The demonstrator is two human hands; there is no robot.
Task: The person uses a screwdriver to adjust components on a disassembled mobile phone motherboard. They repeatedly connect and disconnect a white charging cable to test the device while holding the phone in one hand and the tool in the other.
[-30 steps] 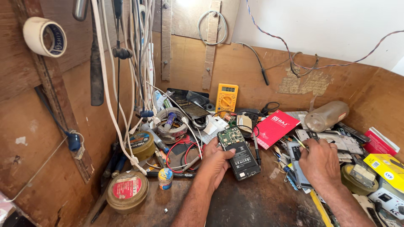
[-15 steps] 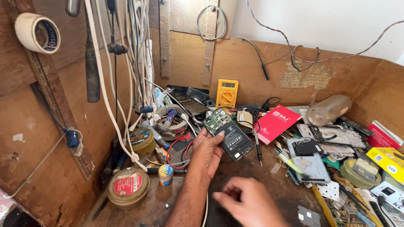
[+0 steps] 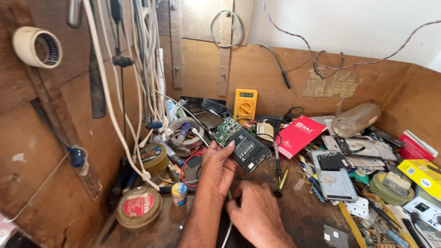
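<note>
Table [image 3: 308,216] cluttered with phone parts. My left hand [image 3: 217,169] grips an opened phone [image 3: 242,144], tilted, raised above table centre. My right hand [image 3: 255,215] rests curled, empty as far as I see. Clear plastic bottle [image 3: 356,119] lies on its side, contents unclear. Round tin [image 3: 138,207] closed.

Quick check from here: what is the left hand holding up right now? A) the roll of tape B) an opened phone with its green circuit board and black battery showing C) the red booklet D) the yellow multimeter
B: the left hand grips the opened phone, green board and black battery exposed; the yellow multimeter sits against the back wall.
</note>
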